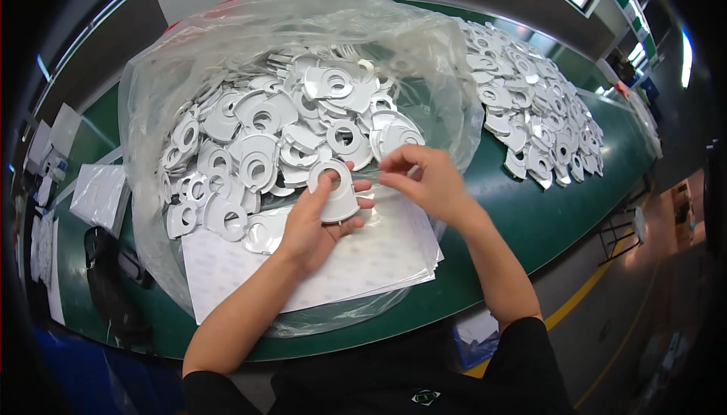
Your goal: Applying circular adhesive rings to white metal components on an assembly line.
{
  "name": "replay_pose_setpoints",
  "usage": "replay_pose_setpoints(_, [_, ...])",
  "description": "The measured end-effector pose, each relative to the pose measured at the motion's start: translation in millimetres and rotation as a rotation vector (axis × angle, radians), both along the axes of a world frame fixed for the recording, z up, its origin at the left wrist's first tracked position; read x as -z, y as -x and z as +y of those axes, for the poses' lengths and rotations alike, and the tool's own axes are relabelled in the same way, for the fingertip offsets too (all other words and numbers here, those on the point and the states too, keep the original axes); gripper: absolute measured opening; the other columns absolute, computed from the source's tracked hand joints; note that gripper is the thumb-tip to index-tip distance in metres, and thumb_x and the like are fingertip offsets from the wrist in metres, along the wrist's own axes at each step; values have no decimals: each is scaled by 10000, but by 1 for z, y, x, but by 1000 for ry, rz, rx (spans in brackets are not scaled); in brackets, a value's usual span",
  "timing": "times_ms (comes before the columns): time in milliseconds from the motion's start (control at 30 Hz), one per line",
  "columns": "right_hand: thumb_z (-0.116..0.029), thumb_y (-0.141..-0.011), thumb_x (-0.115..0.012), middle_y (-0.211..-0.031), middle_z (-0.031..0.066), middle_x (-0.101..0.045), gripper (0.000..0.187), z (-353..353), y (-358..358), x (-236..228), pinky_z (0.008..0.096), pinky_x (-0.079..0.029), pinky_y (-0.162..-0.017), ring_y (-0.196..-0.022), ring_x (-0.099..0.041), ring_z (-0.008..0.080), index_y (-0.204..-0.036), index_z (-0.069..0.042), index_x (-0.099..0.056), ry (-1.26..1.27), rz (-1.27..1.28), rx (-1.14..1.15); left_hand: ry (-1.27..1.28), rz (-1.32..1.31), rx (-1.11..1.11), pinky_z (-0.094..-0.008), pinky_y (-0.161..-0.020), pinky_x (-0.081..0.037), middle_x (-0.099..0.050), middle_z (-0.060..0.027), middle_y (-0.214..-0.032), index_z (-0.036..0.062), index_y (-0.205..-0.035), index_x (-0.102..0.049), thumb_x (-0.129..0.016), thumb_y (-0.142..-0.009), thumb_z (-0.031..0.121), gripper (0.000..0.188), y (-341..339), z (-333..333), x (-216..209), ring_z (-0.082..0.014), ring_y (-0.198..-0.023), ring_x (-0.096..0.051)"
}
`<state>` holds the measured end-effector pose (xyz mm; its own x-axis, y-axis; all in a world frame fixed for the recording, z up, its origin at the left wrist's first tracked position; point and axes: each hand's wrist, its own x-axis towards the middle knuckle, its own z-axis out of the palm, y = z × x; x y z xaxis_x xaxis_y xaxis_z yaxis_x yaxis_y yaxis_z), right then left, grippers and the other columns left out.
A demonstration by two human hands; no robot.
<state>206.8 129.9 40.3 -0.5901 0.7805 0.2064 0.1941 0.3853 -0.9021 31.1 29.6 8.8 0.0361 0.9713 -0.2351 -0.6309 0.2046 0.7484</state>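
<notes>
My left hand [307, 229] holds a white plastic part [338, 201] shaped like a fan with a round hole. The thumb lies at the hole and the fingers wrap behind the part. To its right, my right hand [435, 184] has its fingers bent toward the thumb; whatever they pinch, if anything, is too small to tell. Just behind those fingers lies the near edge of a large heap of similar white parts [257, 120], inside an open clear plastic bag [144, 97]. Under my left hand a stack of white sheets [250, 275] rests on the bag's front.
A second pile of white parts [538, 104] sits on the green table [560, 218] at the right. On the left are a plastic-wrapped white packet [98, 197] and a black strap-like item [110, 286]. The table's curved front edge runs close to my body.
</notes>
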Motion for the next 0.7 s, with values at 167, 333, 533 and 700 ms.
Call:
replay_pose_setpoints(167, [-95, -701, -703, -752, 138, -665, 179, 2, -13, 2, 323, -497, -656, -694, -648, 247, -834, 19, -665, -147, -444, -91, -36, -222, 62, -302, -644, -477, -568, -139, -1042, 60, -1300, -399, -161, -957, 569, 658, 4, 2, 3, -217, -854, -594])
replay_pose_setpoints(333, [-87, -654, -736, -764, 159, -661, 223, -2, -7, -3, 354, -498, -691, -739, -649, 290, -830, 28, -662, -119, -523, -99, -24, -230, 70, -324, -679, -476, -569, -153, -1046, 59, -1286, -408, -154, -955, 573, 662, 3, 2, 5, -242, -907, -585])
replay_pose_setpoints(533, [-98, -646, -741, -755, 145, -655, 218, 7, 0, -4, 346, -489, -657, -717, -642, 269, -795, 24, -639, -234, -676, -162, -30, -210, 35, -352, -805, -459, -539, -191, -1186, 54, -1272, -421, -149, -968, 543, 637, 0, 3, 5, -321, -1157, -498])
replay_pose_setpoints(700, [-110, -643, -734, -695, 135, -641, 169, 8, 3, -9, 366, -482, -629, -677, -632, 287, -742, -10, -640, -218, -745, -200, -15, -207, -1, -374, -866, -455, -503, -200, -1244, 49, -1281, -415, -151, -968, 540, 639, -2, 3, 5, -345, -1228, -449])
